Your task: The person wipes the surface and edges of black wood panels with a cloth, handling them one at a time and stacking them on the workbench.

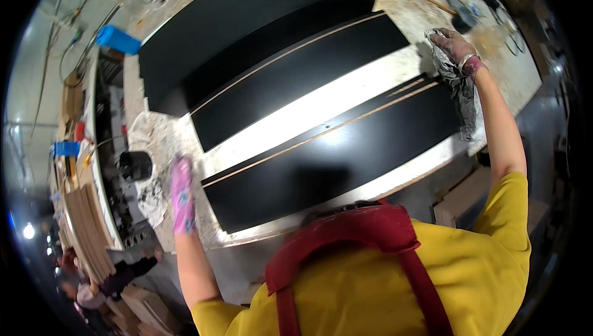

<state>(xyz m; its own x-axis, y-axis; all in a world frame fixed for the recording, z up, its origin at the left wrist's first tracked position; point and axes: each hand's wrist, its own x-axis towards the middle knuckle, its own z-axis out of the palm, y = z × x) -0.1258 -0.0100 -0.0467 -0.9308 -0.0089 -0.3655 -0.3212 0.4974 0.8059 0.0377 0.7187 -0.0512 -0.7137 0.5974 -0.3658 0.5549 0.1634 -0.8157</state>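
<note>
Whitish and stained, the tabletop (pixel 516 79) spread across the middle of the frame. Toward the upper right, a crumpled grey cloth (pixel 467 113) hung from the right hand (pixel 454 46), whose grip was closed on it, by the right end of a black front board (pixel 346 157). A second black board (pixel 302 76) and a larger black panel (pixel 241 33) lay higher up. Left of centre, the pink-gloved left hand (pixel 183 194) was near a black container (pixel 135 166); its grip could not be made out. A blue cylinder (pixel 118 40) showed at upper left.

Yellow short-sleeved shirt (pixel 482 268); dark-red straps (pixel 427 289); pink left glove (pixel 183 193); smudged right glove (pixel 456 46).
</note>
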